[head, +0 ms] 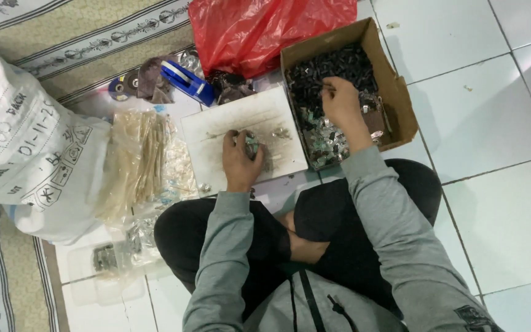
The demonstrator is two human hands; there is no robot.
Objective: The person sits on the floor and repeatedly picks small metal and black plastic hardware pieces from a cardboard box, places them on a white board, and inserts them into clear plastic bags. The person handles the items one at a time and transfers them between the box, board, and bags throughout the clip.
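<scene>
I sit cross-legged on a tiled floor in grey sleeves. My left hand [239,161] rests on a white board [216,132] and is closed around a small bunch of metal pieces [252,145]. My right hand [341,101] reaches into a brown cardboard box [401,98], fingers pinched down among the small black parts [333,67] heaped in its far half. Shiny metal pieces [327,144] fill the near half of the box. What the right fingers hold is hidden.
A red plastic bag [253,27] lies behind the board, a blue tape dispenser [185,80] beside it. Clear bags of pale sticks [139,157] and a big white sack [26,141] sit at the left on a patterned mat [81,37]. Small clear bags [112,255] lie by my left knee.
</scene>
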